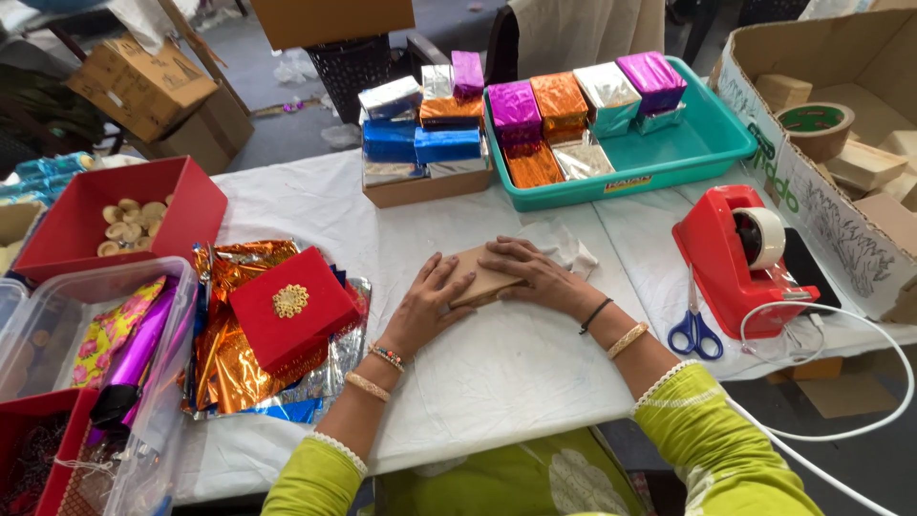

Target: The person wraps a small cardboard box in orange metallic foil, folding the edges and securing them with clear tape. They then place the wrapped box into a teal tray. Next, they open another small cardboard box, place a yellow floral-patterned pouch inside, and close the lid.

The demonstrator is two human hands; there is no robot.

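From the head camera I see both of my hands resting on a small plain brown box (480, 274) that lies flat on the white-covered worktop (497, 373), about midway along it and a little back from the near edge. My left hand (427, 304) lies open, palm down, fingers spread over the box's left end. My right hand (533, 272) is also open and flat, its fingers laid across the box's top from the right side. Neither hand is closed round the box; it sits under and between them, touching both. Just behind the right hand a crumpled piece of white tissue (564, 247) lies on the cloth.

Toward the left edge of the worktop a red lidded box with a gold ornament (291, 305) sits on a heap of orange and silver foil sheets (229, 368). At the right edge stand a red tape dispenser (740, 258) and, just before it, blue-handled scissors (694, 330). Along the far edge a teal tray (688, 143) holds foil-wrapped boxes, with a stack of wrapped boxes (420, 134) beside it to its left.
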